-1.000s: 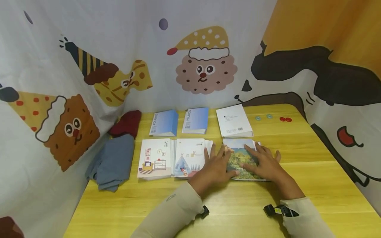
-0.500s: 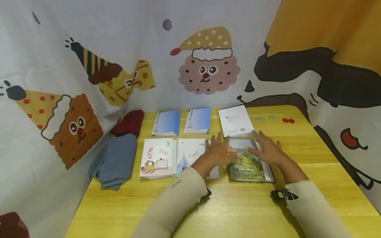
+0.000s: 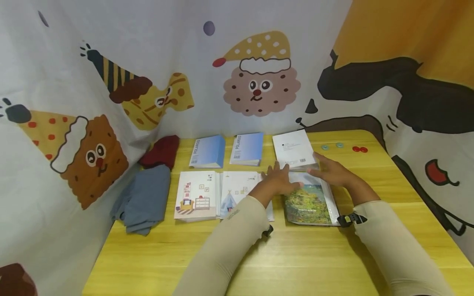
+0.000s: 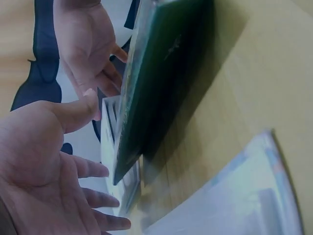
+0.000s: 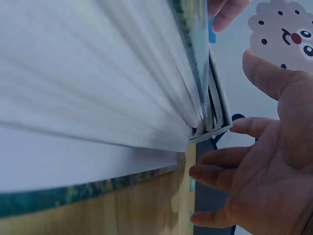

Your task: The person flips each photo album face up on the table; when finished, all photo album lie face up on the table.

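Note:
A photo album (image 3: 309,205) with a tree-and-sky picture on its cover lies on the wooden table, nearest the person. Behind it is a white album (image 3: 293,149), back cover up. My left hand (image 3: 277,183) hovers with spread fingers over the photo album's left side, close to the white album's front-left corner. Past the photo album's far end, my right hand (image 3: 335,174) has its fingers extended beside the white album's right corner. In the right wrist view the index fingertip meets that corner (image 5: 222,128) or nearly so; contact is unclear. Neither hand grips anything.
Two white illustrated albums, one with a dresser (image 3: 196,195) and one with a tent (image 3: 238,185), lie to the left. Blue albums (image 3: 207,152) stand behind them. Grey cloth (image 3: 146,199) and dark red cloth (image 3: 163,152) lie far left. Red buttons (image 3: 360,149) and pale buttons (image 3: 332,146) sit back right.
Both hands have left the photo album's cover and moved away from the person, toward the white album behind it. More of the photo album's cover now shows.

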Action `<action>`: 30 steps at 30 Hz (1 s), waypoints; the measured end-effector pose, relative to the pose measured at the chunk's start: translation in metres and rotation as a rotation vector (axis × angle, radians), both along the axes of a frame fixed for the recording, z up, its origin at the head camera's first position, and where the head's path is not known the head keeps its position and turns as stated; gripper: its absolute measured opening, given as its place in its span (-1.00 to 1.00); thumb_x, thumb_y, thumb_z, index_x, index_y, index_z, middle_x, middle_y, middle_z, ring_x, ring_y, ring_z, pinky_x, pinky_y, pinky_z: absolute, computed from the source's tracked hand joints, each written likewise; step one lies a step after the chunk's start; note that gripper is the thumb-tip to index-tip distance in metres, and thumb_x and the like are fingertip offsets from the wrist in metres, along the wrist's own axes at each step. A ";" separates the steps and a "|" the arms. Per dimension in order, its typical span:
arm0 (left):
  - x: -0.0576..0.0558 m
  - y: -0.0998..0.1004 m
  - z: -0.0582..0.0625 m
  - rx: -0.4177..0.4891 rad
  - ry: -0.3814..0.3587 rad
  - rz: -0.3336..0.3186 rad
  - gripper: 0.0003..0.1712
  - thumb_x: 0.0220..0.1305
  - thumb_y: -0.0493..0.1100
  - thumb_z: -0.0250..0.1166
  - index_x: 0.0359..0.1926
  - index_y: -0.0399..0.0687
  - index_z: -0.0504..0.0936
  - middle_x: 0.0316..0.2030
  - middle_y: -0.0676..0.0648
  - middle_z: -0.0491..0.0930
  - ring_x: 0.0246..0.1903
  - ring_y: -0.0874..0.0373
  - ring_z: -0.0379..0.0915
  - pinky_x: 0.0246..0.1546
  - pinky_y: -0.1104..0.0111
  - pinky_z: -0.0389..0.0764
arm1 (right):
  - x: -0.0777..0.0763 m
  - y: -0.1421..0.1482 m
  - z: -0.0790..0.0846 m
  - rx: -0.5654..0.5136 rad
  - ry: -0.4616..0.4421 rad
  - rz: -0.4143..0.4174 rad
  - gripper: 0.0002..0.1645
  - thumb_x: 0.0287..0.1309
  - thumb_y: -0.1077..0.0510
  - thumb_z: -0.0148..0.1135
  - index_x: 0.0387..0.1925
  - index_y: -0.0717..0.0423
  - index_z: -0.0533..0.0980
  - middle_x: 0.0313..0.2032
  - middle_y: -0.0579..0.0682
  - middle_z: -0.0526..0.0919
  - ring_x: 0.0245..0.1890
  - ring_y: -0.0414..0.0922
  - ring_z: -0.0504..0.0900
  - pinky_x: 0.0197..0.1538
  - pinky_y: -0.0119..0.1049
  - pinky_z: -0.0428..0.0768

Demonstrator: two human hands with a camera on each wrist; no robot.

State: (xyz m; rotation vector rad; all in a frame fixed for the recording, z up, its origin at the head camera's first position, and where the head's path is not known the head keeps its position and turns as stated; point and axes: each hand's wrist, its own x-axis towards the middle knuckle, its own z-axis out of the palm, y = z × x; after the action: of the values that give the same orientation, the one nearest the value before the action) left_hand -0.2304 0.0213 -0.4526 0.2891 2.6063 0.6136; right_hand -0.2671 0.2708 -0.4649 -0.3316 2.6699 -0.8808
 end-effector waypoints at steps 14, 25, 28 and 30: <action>-0.006 0.005 -0.014 0.025 0.069 -0.062 0.08 0.52 0.47 0.20 0.80 0.32 -0.08 0.80 -0.15 -0.19 0.80 -0.16 -0.34 0.76 -0.23 -0.23 | -0.004 0.001 -0.011 -0.091 -0.031 -0.006 0.34 0.52 -0.37 0.25 0.78 -0.11 -0.46 0.75 0.39 -0.22 0.66 0.60 -0.02 0.51 0.65 0.19; -0.004 0.010 -0.015 0.047 0.112 -0.085 0.12 0.50 0.48 0.23 0.81 0.34 -0.12 0.79 -0.19 -0.12 0.79 -0.16 -0.25 0.76 -0.23 -0.20 | 0.005 0.000 -0.002 -0.141 0.041 -0.048 0.20 0.58 -0.28 0.21 0.81 -0.15 -0.34 0.77 0.29 -0.18 0.70 0.54 -0.08 0.54 0.67 0.09; -0.006 0.013 -0.018 0.068 0.131 -0.097 0.12 0.51 0.47 0.20 0.81 0.34 -0.17 0.77 -0.23 -0.03 0.78 -0.19 -0.15 0.76 -0.24 -0.12 | 0.008 0.002 0.001 -0.190 0.099 -0.048 0.14 0.60 -0.21 0.21 0.81 -0.10 -0.25 0.78 0.25 -0.14 0.69 0.54 -0.03 0.55 0.64 0.13; -0.008 0.015 -0.020 0.098 0.133 -0.095 0.13 0.51 0.47 0.21 0.81 0.35 -0.20 0.77 -0.24 0.00 0.77 -0.20 -0.11 0.75 -0.21 -0.04 | 0.010 0.003 0.002 -0.221 0.134 -0.054 0.12 0.60 -0.17 0.22 0.81 -0.03 -0.22 0.78 0.26 -0.11 0.70 0.52 0.01 0.58 0.59 0.15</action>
State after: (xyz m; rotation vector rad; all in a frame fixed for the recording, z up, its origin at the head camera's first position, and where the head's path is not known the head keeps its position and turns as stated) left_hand -0.2382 0.0361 -0.4726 0.4972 2.6745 0.7118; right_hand -0.2576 0.2736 -0.4629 -0.3828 2.7174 -1.2154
